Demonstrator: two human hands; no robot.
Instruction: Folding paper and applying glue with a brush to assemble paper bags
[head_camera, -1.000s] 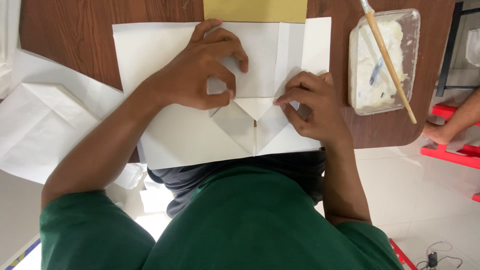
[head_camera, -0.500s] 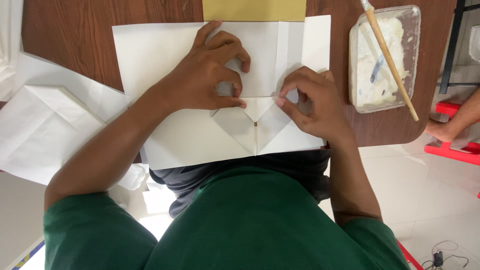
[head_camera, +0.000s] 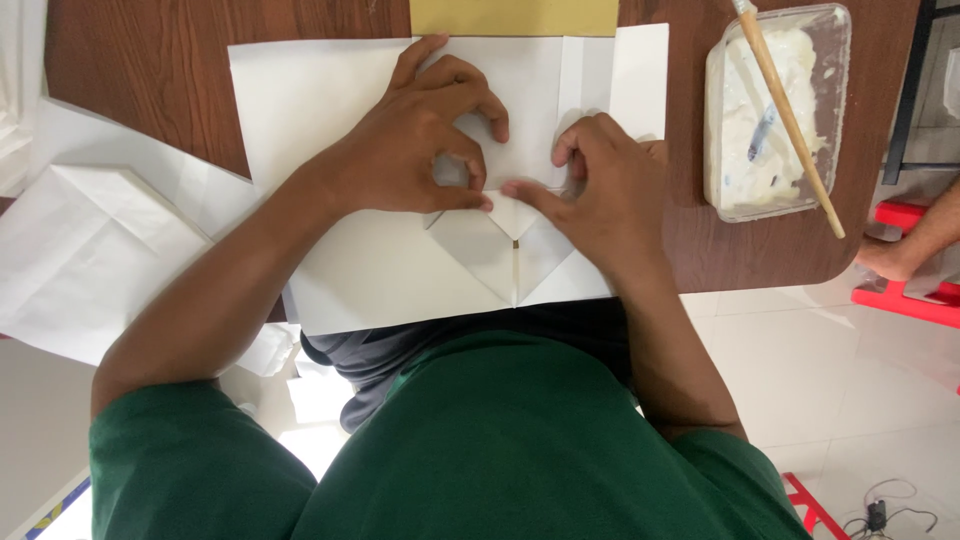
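Observation:
A large white paper sheet (head_camera: 330, 110) lies on the brown wooden table (head_camera: 140, 70), folded at its near edge into a triangular flap (head_camera: 495, 250). My left hand (head_camera: 420, 135) presses its thumb and fingers down on the small folded tip of that flap. My right hand (head_camera: 600, 190) rests beside it, its index finger flat on the same tip. Both hands touch the paper; neither lifts it.
A clear plastic tub of white paste (head_camera: 775, 110) with a wooden-handled brush (head_camera: 790, 115) stands at the right. A tan sheet (head_camera: 515, 15) lies at the far edge. Folded white papers (head_camera: 90, 250) sit at the left. Another person's foot (head_camera: 910, 250) shows by a red frame.
Both hands have shifted slightly along the fold; my right index finger now stretches left onto the flap's tip, meeting my left thumb.

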